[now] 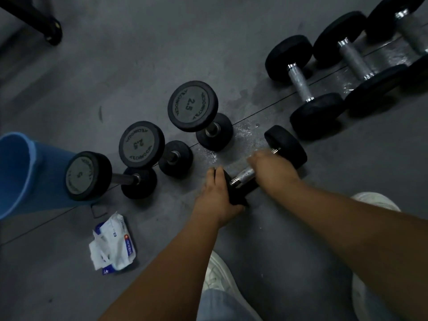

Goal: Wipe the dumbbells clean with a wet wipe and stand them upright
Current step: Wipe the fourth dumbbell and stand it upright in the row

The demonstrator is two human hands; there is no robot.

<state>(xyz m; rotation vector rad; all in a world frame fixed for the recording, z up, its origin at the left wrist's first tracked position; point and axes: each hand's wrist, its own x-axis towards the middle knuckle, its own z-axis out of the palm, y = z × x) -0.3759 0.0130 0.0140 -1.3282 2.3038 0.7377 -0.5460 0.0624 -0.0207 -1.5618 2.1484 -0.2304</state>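
A small black dumbbell with a silver handle lies on its side on the grey floor at centre. My left hand grips its near head. My right hand is closed over the handle; whether a wipe is under it is hidden. Three dumbbells stand upright to the left: one marked 5 and two marked 2.5. An open pack of wet wipes lies on the floor at lower left.
Three larger dumbbells lie on their sides at the upper right. A blue bucket stands at the left edge. A black equipment foot is at the top left. My white shoes are near the bottom.
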